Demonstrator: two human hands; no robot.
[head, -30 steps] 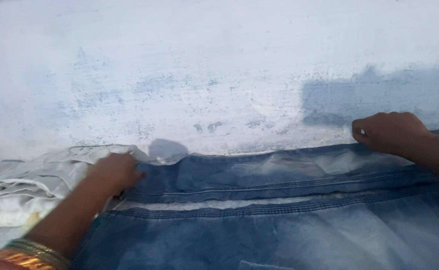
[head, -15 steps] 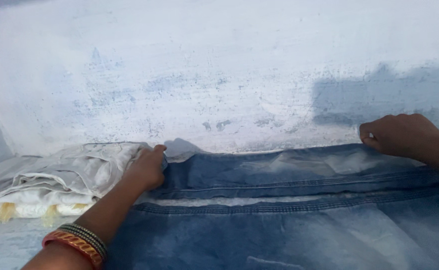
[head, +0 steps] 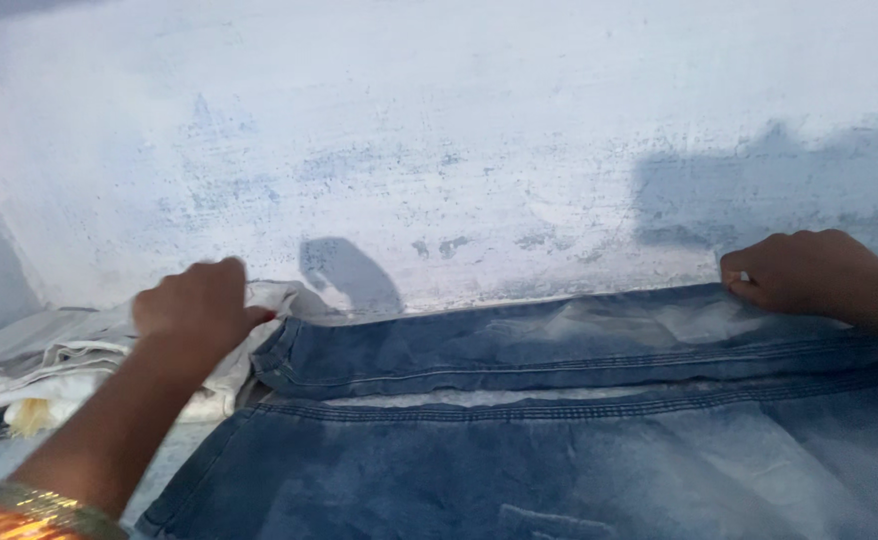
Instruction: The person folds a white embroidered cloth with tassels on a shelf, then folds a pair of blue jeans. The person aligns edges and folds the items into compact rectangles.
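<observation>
Two bare hands work a pair of faded blue jeans [head: 579,440] spread flat, filling the view from six o'clock out to three o'clock. Nearest the camera, gold and orange bangles [head: 29,510] ring the left wrist at seven o'clock. Along that arm, the left hand [head: 197,305] sits at nine o'clock with its fingers curled closed at the jeans' left end, where the upper leg's hem meets a pile of white folded cloth [head: 59,365]; whether they pinch the denim or the white cloth cannot be told. At three o'clock the right hand [head: 799,270] is closed over the far edge of the jeans, fingers tucked down and seemingly gripping the denim against the foot of the wall. One leg lies doubled along the far side, its stitched seam running from hand to hand. Beyond, a whitewashed wall [head: 439,130] with bluish scuffs rises at twelve o'clock.

By the look of it, the step in hand is straightening the far leg for folding; the next move calls for both ends pulled taut and level.
</observation>
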